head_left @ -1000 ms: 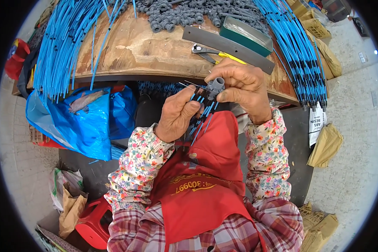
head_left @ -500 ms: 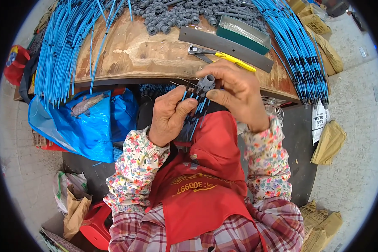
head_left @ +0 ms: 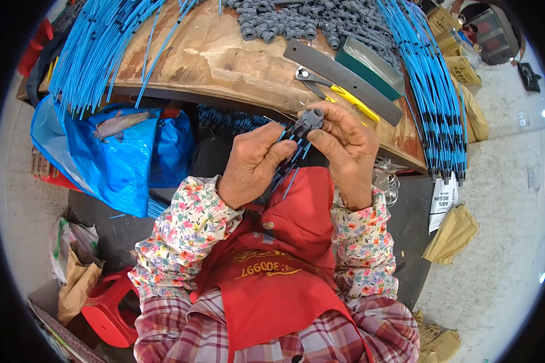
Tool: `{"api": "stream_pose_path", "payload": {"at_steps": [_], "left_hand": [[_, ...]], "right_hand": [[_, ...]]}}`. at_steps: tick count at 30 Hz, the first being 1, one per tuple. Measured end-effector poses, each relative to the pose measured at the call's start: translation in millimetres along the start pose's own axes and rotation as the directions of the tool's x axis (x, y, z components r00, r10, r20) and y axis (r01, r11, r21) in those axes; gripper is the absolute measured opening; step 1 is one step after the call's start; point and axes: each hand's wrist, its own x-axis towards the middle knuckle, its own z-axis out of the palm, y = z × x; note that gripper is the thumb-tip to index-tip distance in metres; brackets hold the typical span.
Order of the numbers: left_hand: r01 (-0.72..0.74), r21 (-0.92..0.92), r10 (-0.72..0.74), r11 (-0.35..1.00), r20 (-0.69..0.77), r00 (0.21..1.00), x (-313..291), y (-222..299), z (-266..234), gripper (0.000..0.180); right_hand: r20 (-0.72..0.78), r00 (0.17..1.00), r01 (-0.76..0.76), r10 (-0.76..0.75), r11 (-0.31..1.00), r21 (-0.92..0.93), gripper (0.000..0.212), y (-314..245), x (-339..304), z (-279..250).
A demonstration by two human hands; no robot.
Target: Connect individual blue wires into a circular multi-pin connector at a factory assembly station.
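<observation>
Both hands meet in front of the table's near edge around a grey plastic pipe fitting (head_left: 312,118) with a round open mouth facing up. My right hand (head_left: 348,145) pinches the fitting between thumb and fingers. Beside it, my left hand (head_left: 252,162) is closed, thumb against fingers, at the top of a bundle of thin blue tubes (head_left: 295,162) with black sections. The tubes hang down beneath the fitting. Thin wire-like ends (head_left: 277,120) stick out above the left fingers. How the tubes join the fitting is hidden by my fingers.
On the wooden table (head_left: 218,66) lie yellow-handled pliers (head_left: 354,103), a dark metal strip (head_left: 321,65), a green tray (head_left: 378,75) and a heap of grey fittings (head_left: 278,24). Blue tubes drape over the left (head_left: 91,66) and right (head_left: 433,103) sides. A blue bag (head_left: 118,172) hangs at left.
The whole view has shifted and tilted. My right fingers have moved from over the fitting's top to its right side. Both hands stay together at the fitting and tubes.
</observation>
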Motion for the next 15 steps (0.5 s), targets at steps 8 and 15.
{"api": "stream_pose_path", "payload": {"at_steps": [8, 15], "left_hand": [[-0.099, 0.148, 0.12, 0.984, -0.146, 0.982, -7, 3, 10, 0.009], [-0.085, 0.169, 0.098, 0.982, -0.065, 0.993, -4, -2, 8, 0.012]], "right_hand": [[0.057, 0.994, 0.11, -0.097, 0.948, -0.298, 0.031, 0, -3, 3], [-0.048, 0.999, 0.001, -0.003, 0.999, -0.042, 0.029, 1, -1, 5]]}}
